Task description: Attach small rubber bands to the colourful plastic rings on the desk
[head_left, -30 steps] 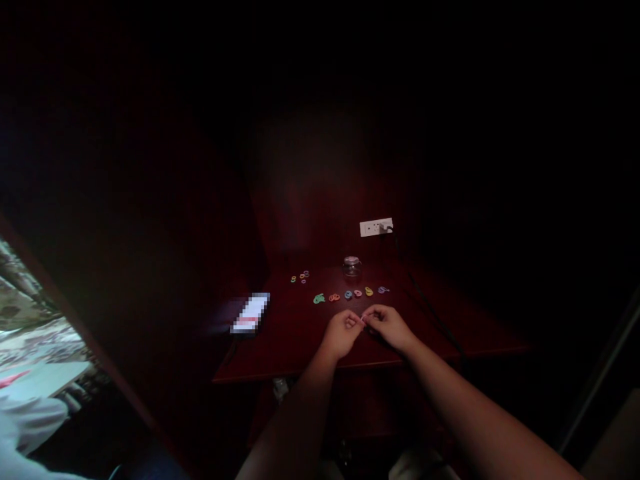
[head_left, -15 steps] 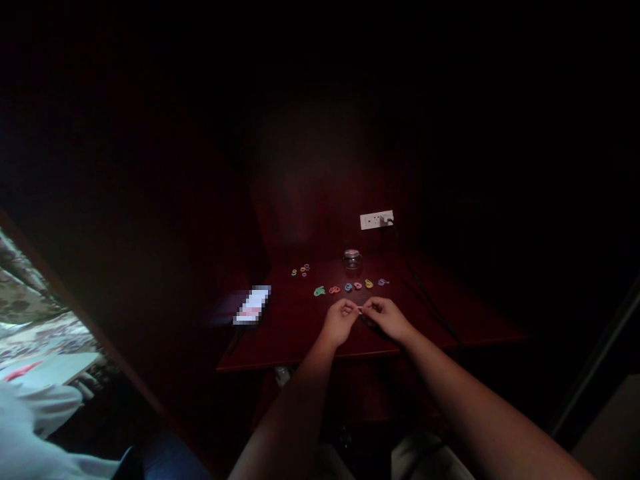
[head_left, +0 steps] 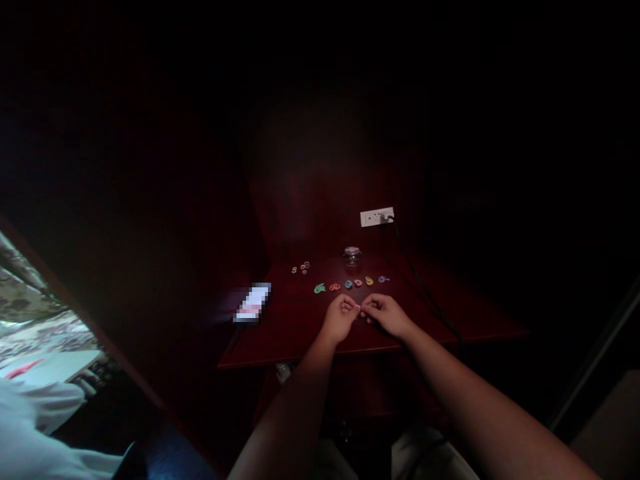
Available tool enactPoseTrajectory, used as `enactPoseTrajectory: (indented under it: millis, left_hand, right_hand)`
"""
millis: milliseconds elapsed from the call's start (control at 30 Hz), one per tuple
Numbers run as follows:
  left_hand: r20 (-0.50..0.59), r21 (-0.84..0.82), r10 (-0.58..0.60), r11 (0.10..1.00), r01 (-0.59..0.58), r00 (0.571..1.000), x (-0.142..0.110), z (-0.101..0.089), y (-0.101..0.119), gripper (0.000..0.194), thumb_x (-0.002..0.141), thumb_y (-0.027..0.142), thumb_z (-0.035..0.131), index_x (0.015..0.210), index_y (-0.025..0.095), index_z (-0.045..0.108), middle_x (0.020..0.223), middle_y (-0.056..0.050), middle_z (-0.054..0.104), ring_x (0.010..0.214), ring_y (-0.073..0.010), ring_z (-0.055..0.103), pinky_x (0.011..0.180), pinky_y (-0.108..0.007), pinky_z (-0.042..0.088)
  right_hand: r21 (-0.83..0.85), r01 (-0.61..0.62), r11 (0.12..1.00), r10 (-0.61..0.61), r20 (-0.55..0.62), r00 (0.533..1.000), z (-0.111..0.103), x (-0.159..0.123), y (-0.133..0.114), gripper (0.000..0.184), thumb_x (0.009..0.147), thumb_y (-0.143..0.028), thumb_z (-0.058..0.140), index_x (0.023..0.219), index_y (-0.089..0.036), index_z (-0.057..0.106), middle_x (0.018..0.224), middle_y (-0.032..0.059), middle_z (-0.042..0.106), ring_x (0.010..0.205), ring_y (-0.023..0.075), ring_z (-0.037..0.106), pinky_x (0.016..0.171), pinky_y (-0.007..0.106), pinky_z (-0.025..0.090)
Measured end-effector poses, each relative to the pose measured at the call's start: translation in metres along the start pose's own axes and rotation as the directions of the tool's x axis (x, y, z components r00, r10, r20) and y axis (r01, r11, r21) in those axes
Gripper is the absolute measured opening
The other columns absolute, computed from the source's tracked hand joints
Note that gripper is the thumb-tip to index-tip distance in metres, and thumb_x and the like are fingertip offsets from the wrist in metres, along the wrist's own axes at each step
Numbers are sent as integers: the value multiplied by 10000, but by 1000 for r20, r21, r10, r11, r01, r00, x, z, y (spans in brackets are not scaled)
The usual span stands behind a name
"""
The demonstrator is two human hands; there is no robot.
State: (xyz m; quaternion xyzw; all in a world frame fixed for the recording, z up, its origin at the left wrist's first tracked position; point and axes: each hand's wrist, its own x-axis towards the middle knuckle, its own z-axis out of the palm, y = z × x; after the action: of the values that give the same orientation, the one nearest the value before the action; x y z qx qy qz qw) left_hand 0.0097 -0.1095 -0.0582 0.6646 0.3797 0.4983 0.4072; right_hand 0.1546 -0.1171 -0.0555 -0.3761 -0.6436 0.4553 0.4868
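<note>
My left hand (head_left: pixel 340 319) and my right hand (head_left: pixel 385 315) meet over the front of a dark red wooden table (head_left: pixel 300 333). Both are closed in a pinch, fingertips almost touching, around a tiny pinkish item (head_left: pixel 359 310) too small to name. Just beyond my hands lies a row of small colored rings (head_left: pixel 350 285), green, orange, blue, pink, yellow and purple. A second small cluster of rings (head_left: pixel 301 268) lies further back on the left.
A small glass jar (head_left: pixel 353 256) stands at the back of the table below a white wall socket (head_left: pixel 377 217) with a black cable (head_left: pixel 425 293) running down the right side. A lit phone (head_left: pixel 253 303) lies at the table's left edge. The room is very dark.
The view has shifted slightly, so the table and hands sit a little higher in the picture. My hands keep the same pinching pose together.
</note>
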Motion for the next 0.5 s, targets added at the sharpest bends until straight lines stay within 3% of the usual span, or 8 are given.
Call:
enactPoseTrajectory:
  millis: [500]
  left_hand:
    - [5,-29,5,1000,-4,1000,-1,-1,5,137,641,235,589,704,123,542,639,-31,591,609,-100,544,589,-214,411]
  right_hand:
    - [22,1,1000,0,-49,999,0,3,2,234,632,-330,574,749,-133,529,614,12,586,436,73,495,429,196,382]
